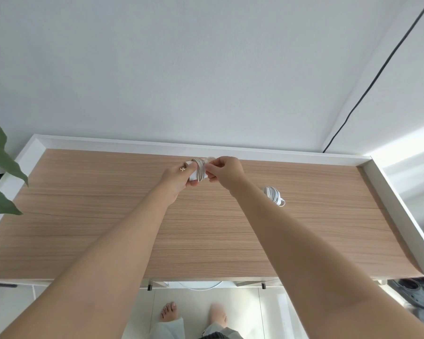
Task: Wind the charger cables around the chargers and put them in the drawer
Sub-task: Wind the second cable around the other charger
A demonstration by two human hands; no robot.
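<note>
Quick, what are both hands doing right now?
Left hand: closed around the white charger.
Right hand: closed, pinching the cable wound around that charger.

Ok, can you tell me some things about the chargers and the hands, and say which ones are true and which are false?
1. Both hands hold one charger above the desk. True: the left hand grips the held charger and the right hand pinches its cable.
2. A second charger lies on the desk, already wound. True: the second charger rests on the desk, right of the right arm.
3. The second charger's cable is black. False: it is white.
4. A green plant stands at the right edge. False: the plant is at the left edge.
</note>
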